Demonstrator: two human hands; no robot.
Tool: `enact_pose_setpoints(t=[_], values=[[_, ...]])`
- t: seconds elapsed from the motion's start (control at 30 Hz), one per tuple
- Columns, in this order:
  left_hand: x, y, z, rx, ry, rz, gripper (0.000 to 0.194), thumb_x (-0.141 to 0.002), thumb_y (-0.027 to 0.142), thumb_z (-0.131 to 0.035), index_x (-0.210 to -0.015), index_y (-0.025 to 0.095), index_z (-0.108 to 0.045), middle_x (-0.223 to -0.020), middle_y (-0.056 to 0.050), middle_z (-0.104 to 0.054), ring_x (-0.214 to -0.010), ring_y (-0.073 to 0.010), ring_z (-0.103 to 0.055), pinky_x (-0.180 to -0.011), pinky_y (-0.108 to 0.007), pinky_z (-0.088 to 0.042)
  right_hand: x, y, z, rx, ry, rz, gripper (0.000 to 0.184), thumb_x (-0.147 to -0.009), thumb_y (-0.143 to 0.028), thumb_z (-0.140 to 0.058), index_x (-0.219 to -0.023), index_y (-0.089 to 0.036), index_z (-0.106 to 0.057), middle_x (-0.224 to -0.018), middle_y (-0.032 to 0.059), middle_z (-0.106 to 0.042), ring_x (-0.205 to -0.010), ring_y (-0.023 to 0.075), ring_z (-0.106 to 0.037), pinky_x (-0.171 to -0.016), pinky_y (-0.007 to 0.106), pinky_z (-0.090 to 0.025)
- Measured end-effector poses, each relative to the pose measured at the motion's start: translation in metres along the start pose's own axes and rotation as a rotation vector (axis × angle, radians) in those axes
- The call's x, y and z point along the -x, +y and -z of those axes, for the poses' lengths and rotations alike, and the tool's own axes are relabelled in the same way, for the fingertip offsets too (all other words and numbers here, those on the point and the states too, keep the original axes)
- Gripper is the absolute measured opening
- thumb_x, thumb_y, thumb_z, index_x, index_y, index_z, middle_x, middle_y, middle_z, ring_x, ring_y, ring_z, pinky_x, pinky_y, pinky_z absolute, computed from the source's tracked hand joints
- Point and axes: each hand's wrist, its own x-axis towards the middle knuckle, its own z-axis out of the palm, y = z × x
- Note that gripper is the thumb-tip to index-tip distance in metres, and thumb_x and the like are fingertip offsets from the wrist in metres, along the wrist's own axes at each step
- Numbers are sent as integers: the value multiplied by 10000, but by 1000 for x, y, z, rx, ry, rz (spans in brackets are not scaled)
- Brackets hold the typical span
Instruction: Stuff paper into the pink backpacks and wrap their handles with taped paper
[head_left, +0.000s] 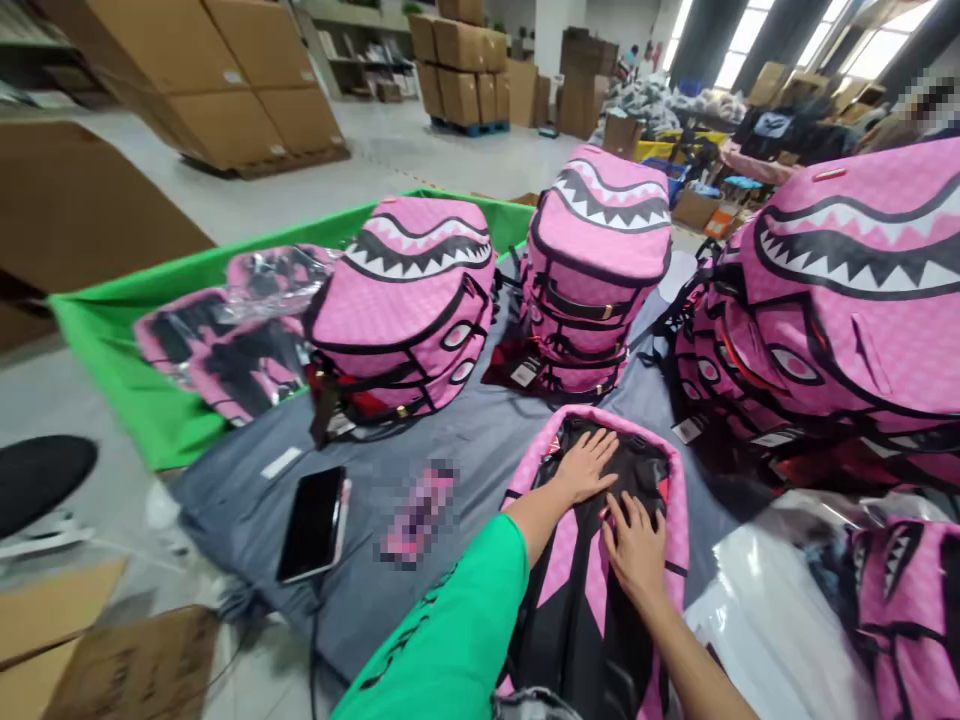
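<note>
A pink and black backpack [577, 610] lies back side up on the grey cloth-covered table [465, 430] right in front of me. My left hand [586, 464] rests flat on its black back panel, fingers stretched out. My right hand [636, 545] lies flat just beside it on the same panel, fingers spread. Neither hand holds anything.
Stacks of pink shark-mouth backpacks stand at the middle left [409, 310], middle [596, 270] and right [847, 310]. A green bin [112, 340] holds bagged backpacks. A black phone [313, 522] lies on the cloth. Clear plastic bags [780, 600] are at the right. Cardboard boxes [225, 80] fill the background.
</note>
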Motion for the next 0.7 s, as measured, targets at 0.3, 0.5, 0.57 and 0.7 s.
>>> enact_pose_setpoints(t=[0.3,0.5,0.57,0.7], values=[[1,-11,-24,-10,-71,-7,715,-979,546,-422,-1531,92,-397,-1574,-177,-435,-1489,-328,-346,-1219,-517,-252,-162,129,13,-74,-405,1,286,-797,-100,-667,-1069,-163,-728,-964,67,-749,-888,179,-679,-730,253,-450],[0,-13,-23,-52,-90,2,753,-968,594,-426,-1553,124,-361,-1641,-120,-333,-1535,-288,-245,-1247,-475,-210,-184,141,-26,-37,-522,-44,153,-689,-185,-761,-832,-157,-714,-770,103,-716,-699,231,-661,-570,293,-379],[-4,-9,-18,-53,-104,13,755,-961,574,-453,-1543,100,-375,-1632,-132,-349,-1530,-300,-257,-1246,-496,-220,-177,135,-25,-20,-505,-69,129,-703,-215,-722,-819,-164,-698,-796,130,-716,-707,268,-670,-554,321,-411],[-7,10,6,-74,-68,45,693,-882,539,-611,-1448,145,-538,-1543,-119,-496,-1459,-308,-400,-1209,-472,-338,-132,113,-7,-76,-219,-102,390,-785,-267,-516,-1130,-159,-662,-1094,223,-699,-988,370,-684,-794,484,-551]])
